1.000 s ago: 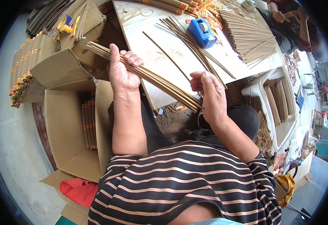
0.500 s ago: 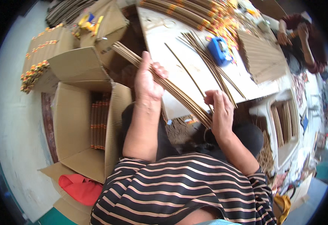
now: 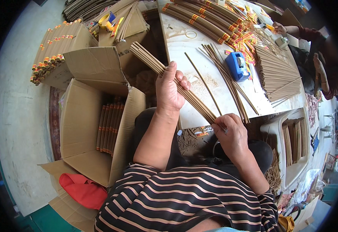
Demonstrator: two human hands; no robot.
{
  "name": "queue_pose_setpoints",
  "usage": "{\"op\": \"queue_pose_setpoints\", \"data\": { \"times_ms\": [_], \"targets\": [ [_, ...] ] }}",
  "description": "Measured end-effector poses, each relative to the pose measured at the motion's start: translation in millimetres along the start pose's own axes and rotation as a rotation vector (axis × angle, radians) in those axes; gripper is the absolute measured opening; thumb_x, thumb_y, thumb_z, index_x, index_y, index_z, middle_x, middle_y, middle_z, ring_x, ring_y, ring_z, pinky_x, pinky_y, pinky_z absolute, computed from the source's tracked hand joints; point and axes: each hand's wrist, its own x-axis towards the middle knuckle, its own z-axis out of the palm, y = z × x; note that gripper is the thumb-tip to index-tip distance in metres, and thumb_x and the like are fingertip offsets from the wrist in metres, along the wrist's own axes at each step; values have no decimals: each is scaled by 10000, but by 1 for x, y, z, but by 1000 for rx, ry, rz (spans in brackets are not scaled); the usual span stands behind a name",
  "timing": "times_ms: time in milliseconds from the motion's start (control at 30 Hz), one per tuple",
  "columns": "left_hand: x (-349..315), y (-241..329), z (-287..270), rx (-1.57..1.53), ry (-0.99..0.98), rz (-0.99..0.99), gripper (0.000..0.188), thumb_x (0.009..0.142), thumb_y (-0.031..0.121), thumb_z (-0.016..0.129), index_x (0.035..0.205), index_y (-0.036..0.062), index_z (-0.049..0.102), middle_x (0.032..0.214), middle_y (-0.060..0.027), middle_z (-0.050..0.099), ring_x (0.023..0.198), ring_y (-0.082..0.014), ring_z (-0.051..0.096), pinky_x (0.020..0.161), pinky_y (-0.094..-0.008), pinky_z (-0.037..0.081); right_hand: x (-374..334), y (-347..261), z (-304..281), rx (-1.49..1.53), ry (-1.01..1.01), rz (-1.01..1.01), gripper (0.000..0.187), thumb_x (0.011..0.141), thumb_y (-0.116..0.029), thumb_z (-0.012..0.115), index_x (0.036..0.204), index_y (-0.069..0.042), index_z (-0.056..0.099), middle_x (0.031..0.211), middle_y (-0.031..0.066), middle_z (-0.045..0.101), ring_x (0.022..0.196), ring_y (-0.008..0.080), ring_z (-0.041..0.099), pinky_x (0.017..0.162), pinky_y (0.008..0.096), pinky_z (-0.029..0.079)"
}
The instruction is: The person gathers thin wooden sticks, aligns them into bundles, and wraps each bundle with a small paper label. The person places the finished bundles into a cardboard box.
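Observation:
A slim bundle of brown incense sticks slants across in front of me, upper end to the left. Wrapped round its middle is my left hand, thumb pointing up along the sticks. My right hand is closed at the bundle's lower end, its fingertips pinched over the stick ends, which they partly hide. Just beyond, one single stick lies on the white table. To its right is a small loose pile of sticks, beside a blue tape dispenser.
An open cardboard box with banded bundles inside stands at my left, a red cloth by it. Wrapped bundles and a fanned stack of sticks cover the far table. At right are a white bin and another person.
My right hand, open beside the bundle before, has closed on its lower end. The left hand keeps its hold. The whole view has shifted slightly.

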Motion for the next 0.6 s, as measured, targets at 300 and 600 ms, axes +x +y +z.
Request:
{"op": "queue_pose_setpoints", "data": {
  "times_ms": [300, 600],
  "targets": [
    [-24, -21, 15, 119, -142, -222, 243, 826, 227, 632, 690, 118, 463, 564, 8, 452, 450, -107, 454, 421, -256, 382, 65, -3, -36, 200, 36, -276, 185, 822, 34, 557, 992, -17, 608, 838, 82, 543, 748, 163, 537, 685, 260, 446],
    [-55, -63, 27, 195, -180, -645, 216, 772, 117, 668, 673, 102, 477, 539, -26, 474, 407, -147, 467, 384, -284, 381, 117, 13, -31, 120, 96, -266, 177, 840, -84, 522, 961, -33, 642, 863, 168, 584, 800, 331, 574, 712, 373, 473]
  ]
}}
